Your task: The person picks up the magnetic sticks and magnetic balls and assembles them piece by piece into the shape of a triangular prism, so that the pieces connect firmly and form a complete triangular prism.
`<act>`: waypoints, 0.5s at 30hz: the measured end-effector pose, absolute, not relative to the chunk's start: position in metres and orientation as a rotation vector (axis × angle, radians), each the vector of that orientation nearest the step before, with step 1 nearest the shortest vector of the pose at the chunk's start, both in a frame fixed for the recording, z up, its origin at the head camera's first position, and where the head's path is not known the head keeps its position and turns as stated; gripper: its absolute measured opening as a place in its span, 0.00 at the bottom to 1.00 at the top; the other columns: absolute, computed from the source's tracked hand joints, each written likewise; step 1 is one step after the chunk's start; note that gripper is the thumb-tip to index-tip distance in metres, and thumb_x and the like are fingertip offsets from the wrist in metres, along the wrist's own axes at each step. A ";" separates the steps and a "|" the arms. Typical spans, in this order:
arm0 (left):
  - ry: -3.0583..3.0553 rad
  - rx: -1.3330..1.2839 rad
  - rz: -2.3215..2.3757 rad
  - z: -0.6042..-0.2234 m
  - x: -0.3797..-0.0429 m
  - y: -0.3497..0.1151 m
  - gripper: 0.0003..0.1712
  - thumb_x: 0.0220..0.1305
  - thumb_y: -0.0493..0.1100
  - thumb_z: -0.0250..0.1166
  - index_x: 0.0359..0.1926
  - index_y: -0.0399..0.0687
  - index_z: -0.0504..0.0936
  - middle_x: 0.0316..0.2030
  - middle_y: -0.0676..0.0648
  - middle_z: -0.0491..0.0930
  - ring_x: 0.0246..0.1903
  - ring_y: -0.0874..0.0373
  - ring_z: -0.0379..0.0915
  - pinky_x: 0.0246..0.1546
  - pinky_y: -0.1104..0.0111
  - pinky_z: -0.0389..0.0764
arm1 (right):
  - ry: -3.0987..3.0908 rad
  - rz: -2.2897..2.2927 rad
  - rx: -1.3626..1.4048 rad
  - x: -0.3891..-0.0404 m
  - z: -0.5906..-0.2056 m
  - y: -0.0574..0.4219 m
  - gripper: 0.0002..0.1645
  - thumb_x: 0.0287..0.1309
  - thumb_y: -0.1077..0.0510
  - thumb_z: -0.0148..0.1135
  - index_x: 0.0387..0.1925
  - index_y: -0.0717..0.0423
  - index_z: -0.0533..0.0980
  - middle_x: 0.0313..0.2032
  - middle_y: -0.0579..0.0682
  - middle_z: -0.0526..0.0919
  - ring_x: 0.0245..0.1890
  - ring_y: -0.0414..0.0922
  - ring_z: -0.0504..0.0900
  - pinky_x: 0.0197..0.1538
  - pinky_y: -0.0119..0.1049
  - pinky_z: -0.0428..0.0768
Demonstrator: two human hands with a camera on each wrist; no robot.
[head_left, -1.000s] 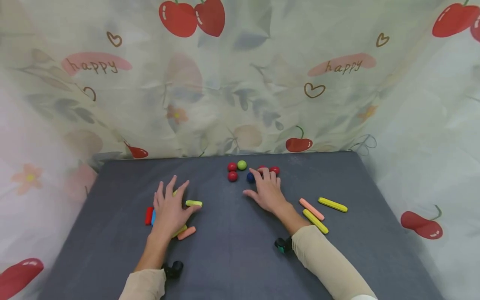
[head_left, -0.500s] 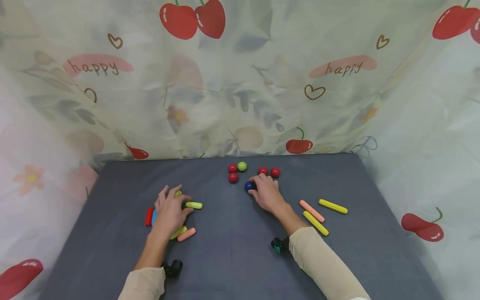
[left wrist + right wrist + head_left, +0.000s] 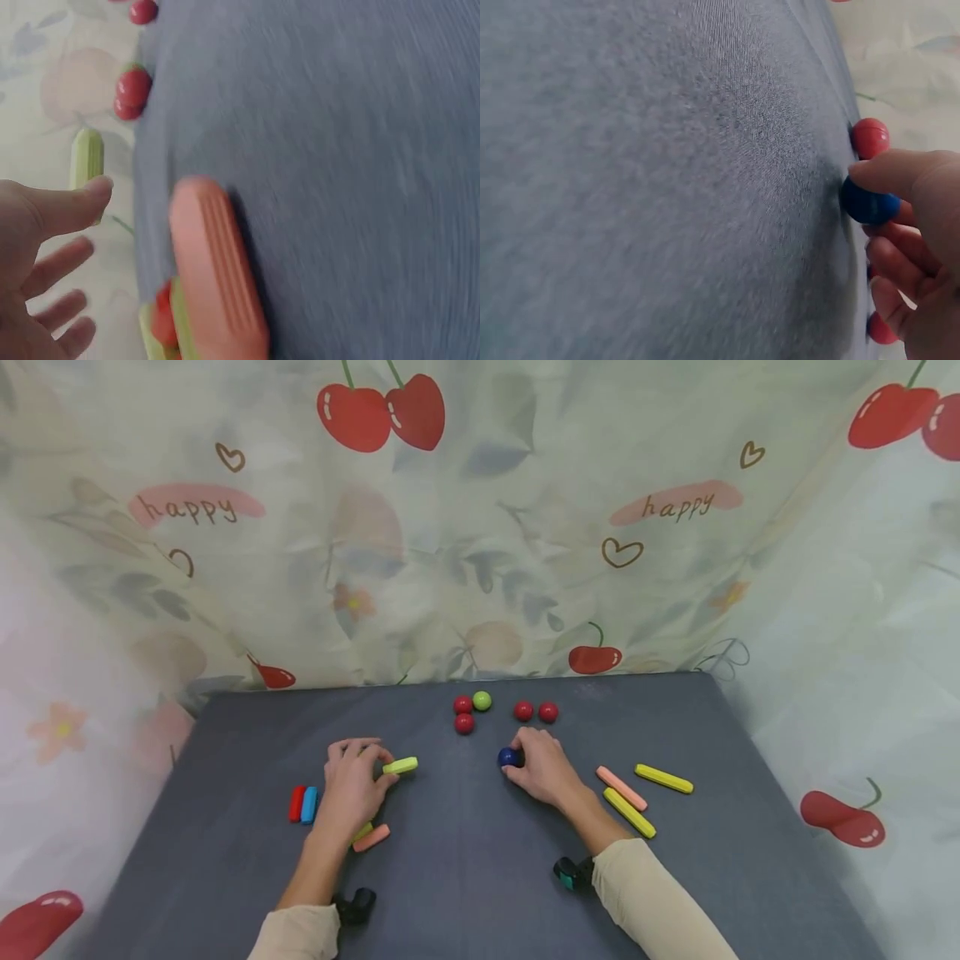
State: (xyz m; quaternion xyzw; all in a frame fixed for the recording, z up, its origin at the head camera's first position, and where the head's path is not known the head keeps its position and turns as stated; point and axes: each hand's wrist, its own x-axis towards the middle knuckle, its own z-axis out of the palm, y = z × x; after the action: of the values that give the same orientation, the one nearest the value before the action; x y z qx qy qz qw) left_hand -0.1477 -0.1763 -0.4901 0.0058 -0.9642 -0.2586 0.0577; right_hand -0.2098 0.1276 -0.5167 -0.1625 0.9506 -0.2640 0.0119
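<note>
In the head view my left hand (image 3: 352,781) pinches a light yellow-green ridged stick (image 3: 401,766) between thumb and forefinger. The left wrist view shows the same stick (image 3: 88,159) raised off the cloth, with the other fingers loosely bent. Beneath this hand lie a salmon-pink stick (image 3: 372,838) and a yellow-green one (image 3: 362,832), partly covered by the wrist. My right hand (image 3: 546,768) holds a dark blue ball (image 3: 508,757) by thumb and fingertips. Seen from the right wrist, the blue ball (image 3: 870,201) is close to the cloth; I cannot tell whether it touches.
Red balls (image 3: 463,724) and a green ball (image 3: 482,700) stand near the back edge, with two more red balls (image 3: 523,711) farther right. A red stick (image 3: 297,804) and a blue stick (image 3: 309,805) lie left. Yellow sticks (image 3: 663,778) and a pink stick (image 3: 621,788) lie right.
My left hand has closed on the yellow-green stick and lifted it, moving right. My right hand has taken hold of the blue ball and drawn it towards me, away from the red balls.
</note>
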 end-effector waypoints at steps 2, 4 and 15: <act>-2.912 0.046 -0.853 -0.487 -0.147 -0.169 0.12 0.61 0.42 0.75 0.45 0.48 0.85 0.56 0.41 0.82 0.59 0.41 0.68 0.61 0.45 0.71 | 2.953 -0.837 -0.497 -0.207 -0.516 0.132 0.17 0.58 0.52 0.75 0.44 0.52 0.77 0.39 0.48 0.82 0.40 0.45 0.74 0.50 0.44 0.74; -2.907 0.073 -0.914 -0.484 -0.145 -0.161 0.13 0.61 0.42 0.75 0.46 0.49 0.84 0.50 0.43 0.85 0.53 0.44 0.75 0.56 0.49 0.77 | 2.938 -0.844 -0.480 -0.203 -0.515 0.136 0.18 0.58 0.52 0.75 0.45 0.52 0.78 0.40 0.48 0.82 0.39 0.44 0.74 0.48 0.42 0.76; -2.910 0.059 -1.066 -0.493 -0.141 -0.108 0.12 0.56 0.42 0.78 0.40 0.55 0.86 0.32 0.52 0.83 0.31 0.59 0.74 0.37 0.62 0.79 | 2.941 -0.742 -0.511 -0.178 -0.517 0.147 0.23 0.61 0.47 0.73 0.56 0.49 0.82 0.45 0.47 0.84 0.42 0.42 0.75 0.46 0.39 0.77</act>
State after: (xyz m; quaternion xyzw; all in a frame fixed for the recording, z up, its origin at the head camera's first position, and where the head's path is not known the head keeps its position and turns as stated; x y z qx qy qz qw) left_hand -0.1412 -0.1076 -0.4925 0.0189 -0.9386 -0.3438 0.0208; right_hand -0.1779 0.1468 -0.5166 -0.1661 0.9556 -0.2410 0.0329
